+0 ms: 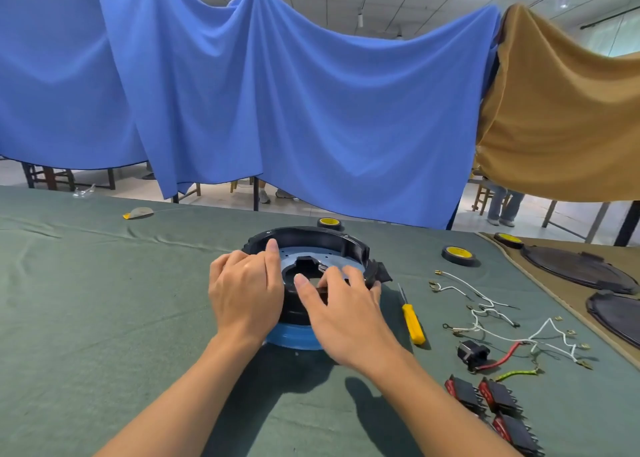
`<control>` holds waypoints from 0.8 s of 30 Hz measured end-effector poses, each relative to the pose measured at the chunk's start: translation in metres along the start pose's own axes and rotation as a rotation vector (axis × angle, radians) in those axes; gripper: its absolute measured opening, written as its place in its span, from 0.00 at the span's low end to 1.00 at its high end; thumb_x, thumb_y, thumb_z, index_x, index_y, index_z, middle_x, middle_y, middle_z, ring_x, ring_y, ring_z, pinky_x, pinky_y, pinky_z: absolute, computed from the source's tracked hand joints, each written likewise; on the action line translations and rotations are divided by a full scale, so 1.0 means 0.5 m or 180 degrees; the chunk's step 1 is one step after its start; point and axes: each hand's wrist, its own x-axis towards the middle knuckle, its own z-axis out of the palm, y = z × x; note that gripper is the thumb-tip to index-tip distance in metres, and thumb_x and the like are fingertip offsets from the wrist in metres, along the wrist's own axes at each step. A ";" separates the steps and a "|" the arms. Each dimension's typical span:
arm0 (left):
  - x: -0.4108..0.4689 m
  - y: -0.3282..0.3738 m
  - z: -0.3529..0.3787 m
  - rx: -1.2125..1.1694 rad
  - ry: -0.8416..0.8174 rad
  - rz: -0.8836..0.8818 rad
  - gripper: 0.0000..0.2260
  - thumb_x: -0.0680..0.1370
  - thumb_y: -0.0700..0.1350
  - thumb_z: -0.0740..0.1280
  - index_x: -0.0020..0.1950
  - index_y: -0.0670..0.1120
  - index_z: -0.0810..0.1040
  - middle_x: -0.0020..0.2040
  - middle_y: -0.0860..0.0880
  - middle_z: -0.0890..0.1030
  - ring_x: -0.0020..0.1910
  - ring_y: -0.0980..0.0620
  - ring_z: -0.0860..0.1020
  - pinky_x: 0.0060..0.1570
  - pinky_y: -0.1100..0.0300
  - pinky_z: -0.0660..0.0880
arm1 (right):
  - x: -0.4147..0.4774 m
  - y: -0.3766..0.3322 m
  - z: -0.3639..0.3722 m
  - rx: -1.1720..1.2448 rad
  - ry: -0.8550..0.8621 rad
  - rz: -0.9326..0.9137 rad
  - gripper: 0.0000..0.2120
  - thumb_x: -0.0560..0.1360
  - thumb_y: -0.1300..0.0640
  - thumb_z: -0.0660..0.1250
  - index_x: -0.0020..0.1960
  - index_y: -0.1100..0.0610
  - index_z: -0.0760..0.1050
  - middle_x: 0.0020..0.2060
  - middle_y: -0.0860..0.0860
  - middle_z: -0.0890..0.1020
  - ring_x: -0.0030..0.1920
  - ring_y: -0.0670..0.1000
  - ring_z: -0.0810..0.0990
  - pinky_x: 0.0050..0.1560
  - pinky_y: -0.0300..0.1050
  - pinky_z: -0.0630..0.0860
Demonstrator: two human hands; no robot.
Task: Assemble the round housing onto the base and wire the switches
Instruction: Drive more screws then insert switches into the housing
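Both hands are on the housing (311,236) in the head view, the only one given. The left hand (246,293) grips its left wall, with the thumb straight up along the inside and the fingers (235,259) curled over the outside. The right hand (346,314) covers the near-right rim, thumb on the inner edge and fingers (353,278) bent over the rim toward its outer side. That reads as a grip on the housing. A small shiny bit (323,267) just past the index tip may be what the pinch is for, but it is too small to tell. The housing sits on the blue base (291,340), whose edge shows below both palms, on the tabletop (104,283).

The housing looks like stiff moulded plastic, hollow and probably light. It is best held by opposite walls, as now, not by the tab (382,273) jutting out beyond the right fingers. It likely wants turning into line rather than force, since thin lugs could snap.

Right of the right fingers lies a screwdriver (412,321), with the wires (485,312) farther right. The switches (498,396) lie right of those fingers and nearer the person, the last one cut by the frame edge.

Both palms hide the near wall and the seam with the base, so I cannot tell whether the housing is seated. The wire terminals are too small to make out.
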 end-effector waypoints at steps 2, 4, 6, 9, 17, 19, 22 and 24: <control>-0.003 0.006 -0.005 0.0094 0.0208 0.0261 0.29 0.82 0.52 0.50 0.29 0.44 0.79 0.28 0.49 0.80 0.35 0.47 0.79 0.56 0.56 0.63 | 0.015 0.017 -0.018 0.0240 -0.0084 0.0071 0.22 0.73 0.29 0.54 0.45 0.49 0.66 0.64 0.51 0.66 0.73 0.60 0.58 0.72 0.61 0.58; -0.003 0.009 -0.007 0.0054 0.0311 0.0520 0.27 0.82 0.51 0.52 0.29 0.44 0.79 0.28 0.50 0.80 0.34 0.47 0.80 0.55 0.56 0.65 | 0.026 0.037 -0.039 0.0425 -0.0088 -0.0042 0.19 0.73 0.34 0.62 0.45 0.50 0.70 0.70 0.51 0.63 0.75 0.53 0.56 0.70 0.54 0.62; 0.000 0.011 -0.008 0.0028 0.0392 0.0634 0.25 0.82 0.50 0.54 0.30 0.43 0.79 0.29 0.50 0.81 0.36 0.48 0.81 0.53 0.55 0.66 | 0.031 0.050 -0.055 0.0442 0.0192 -0.0166 0.14 0.75 0.40 0.65 0.47 0.52 0.75 0.76 0.52 0.58 0.77 0.48 0.53 0.70 0.50 0.61; 0.003 0.007 -0.009 0.0018 0.0238 0.0383 0.24 0.82 0.49 0.56 0.31 0.43 0.80 0.32 0.49 0.83 0.40 0.46 0.82 0.53 0.52 0.70 | 0.029 0.046 -0.047 0.0089 0.0549 -0.0299 0.12 0.79 0.45 0.60 0.57 0.49 0.77 0.77 0.52 0.56 0.76 0.52 0.55 0.71 0.52 0.60; -0.009 0.012 -0.004 0.0114 0.0359 0.0891 0.26 0.82 0.50 0.57 0.25 0.45 0.76 0.24 0.52 0.77 0.29 0.49 0.77 0.54 0.55 0.67 | 0.026 0.053 -0.030 0.0106 0.0000 -0.0314 0.18 0.74 0.33 0.61 0.52 0.46 0.66 0.60 0.46 0.66 0.66 0.54 0.65 0.61 0.50 0.70; -0.013 0.016 -0.001 -0.0067 0.0368 0.1260 0.25 0.81 0.48 0.59 0.26 0.45 0.78 0.26 0.52 0.79 0.29 0.51 0.78 0.54 0.55 0.68 | 0.033 0.070 -0.057 0.0245 0.0007 -0.0378 0.16 0.72 0.36 0.65 0.48 0.46 0.67 0.57 0.45 0.68 0.57 0.47 0.72 0.52 0.40 0.69; -0.011 0.011 -0.002 -0.0294 0.0219 0.1410 0.20 0.80 0.48 0.60 0.33 0.46 0.84 0.36 0.53 0.85 0.40 0.53 0.82 0.56 0.55 0.68 | 0.042 0.096 -0.094 0.0161 -0.0008 -0.0329 0.09 0.75 0.43 0.68 0.49 0.46 0.73 0.71 0.50 0.63 0.71 0.50 0.64 0.66 0.47 0.64; -0.005 0.004 -0.004 -0.0224 0.0123 0.1067 0.18 0.80 0.50 0.59 0.40 0.46 0.86 0.43 0.53 0.86 0.49 0.52 0.82 0.58 0.56 0.65 | 0.046 0.103 -0.107 -0.0126 0.0049 -0.0282 0.09 0.77 0.45 0.65 0.56 0.44 0.76 0.76 0.51 0.58 0.76 0.51 0.57 0.71 0.50 0.59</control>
